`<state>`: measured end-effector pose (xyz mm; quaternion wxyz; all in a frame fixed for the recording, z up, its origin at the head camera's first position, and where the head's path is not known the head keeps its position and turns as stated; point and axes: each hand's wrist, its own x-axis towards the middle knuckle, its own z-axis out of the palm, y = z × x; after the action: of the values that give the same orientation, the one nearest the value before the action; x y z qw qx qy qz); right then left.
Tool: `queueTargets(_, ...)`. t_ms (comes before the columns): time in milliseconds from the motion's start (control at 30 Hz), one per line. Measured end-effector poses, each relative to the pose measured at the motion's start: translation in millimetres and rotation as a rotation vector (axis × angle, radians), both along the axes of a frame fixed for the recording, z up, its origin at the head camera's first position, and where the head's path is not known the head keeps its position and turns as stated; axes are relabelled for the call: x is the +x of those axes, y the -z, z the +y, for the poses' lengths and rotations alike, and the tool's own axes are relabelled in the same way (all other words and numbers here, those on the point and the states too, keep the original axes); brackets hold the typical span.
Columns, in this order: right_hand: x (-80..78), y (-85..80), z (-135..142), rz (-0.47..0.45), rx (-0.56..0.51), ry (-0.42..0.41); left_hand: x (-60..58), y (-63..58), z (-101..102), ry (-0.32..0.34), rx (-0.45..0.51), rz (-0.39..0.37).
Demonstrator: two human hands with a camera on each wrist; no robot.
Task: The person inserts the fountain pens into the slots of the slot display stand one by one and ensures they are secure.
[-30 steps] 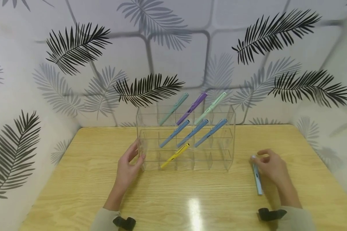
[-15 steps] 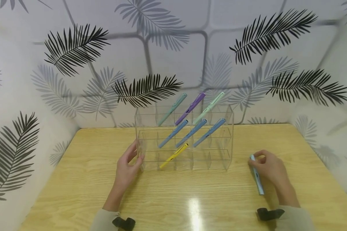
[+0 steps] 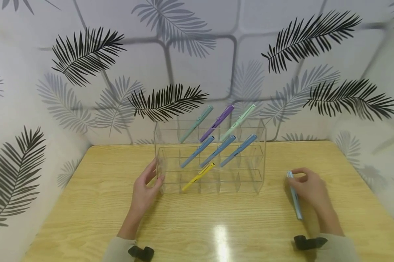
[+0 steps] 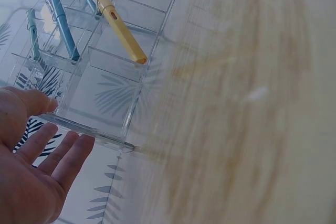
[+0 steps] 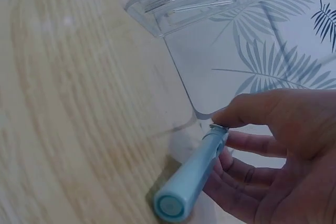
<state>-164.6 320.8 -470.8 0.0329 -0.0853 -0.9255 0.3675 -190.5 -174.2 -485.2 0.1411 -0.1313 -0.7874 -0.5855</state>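
A clear acrylic pen rack (image 3: 229,187) with three tiers stands at the back of the table. My left hand (image 3: 145,189) holds its left side panel, thumb inside and fingers outside in the left wrist view. My right hand (image 3: 310,187) pinches a light blue pen (image 3: 296,202) by its far end, to the right of the rack. The pen's round near end (image 5: 171,206) faces the right wrist camera, close over the wood. On the bottom tier leans a yellow pen (image 3: 198,177). Blue pens (image 3: 218,151) fill part of the middle tier.
Along the top tier lean a teal pen (image 3: 196,123), a purple pen (image 3: 216,123) and a mint pen (image 3: 239,123). Leaf-patterned covering (image 3: 200,69) rises behind the wooden table (image 3: 184,225). The table's back edge runs just behind the rack.
The light blue pen has shifted slightly right and away from me in my right hand, with more of its far end showing past the fingertips. My left hand stays on the rack.
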Motion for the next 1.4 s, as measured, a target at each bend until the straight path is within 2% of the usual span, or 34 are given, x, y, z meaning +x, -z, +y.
queueTargets(200,0.6,-6.2,0.2,0.037,-0.151,0.051,-0.3,-1.0,1.4,0.005,0.000,-0.003)
queueTargets(433,1.9,-12.3,-5.7,0.157,-0.454,-0.046,0.4,-2.1,3.0,0.007,0.008,-0.021)
queueTargets(667,6.9,-20.1,-9.7,0.235,-0.588,-0.106,1.2,-0.7,2.8,0.011,0.005,-0.021)
queueTargets(900,10.1,-35.6,-17.4,0.382,-0.609,-0.144,3.6,0.4,2.1,0.005,0.001,-0.030)
queueTargets(1000,11.4,-44.9,-20.8,0.429,-0.687,-0.164,3.6,0.4,1.7,0.001,0.006,-0.039)
queueTargets(1167,14.8,-58.2,-29.0,0.453,-0.782,-0.177,0.9,1.2,1.9,0.009,0.020,-0.019)
queueTargets(1400,17.7,-71.1,-44.6,0.489,-0.799,-0.192,0.5,0.0,2.6,-0.008,0.011,-0.003)
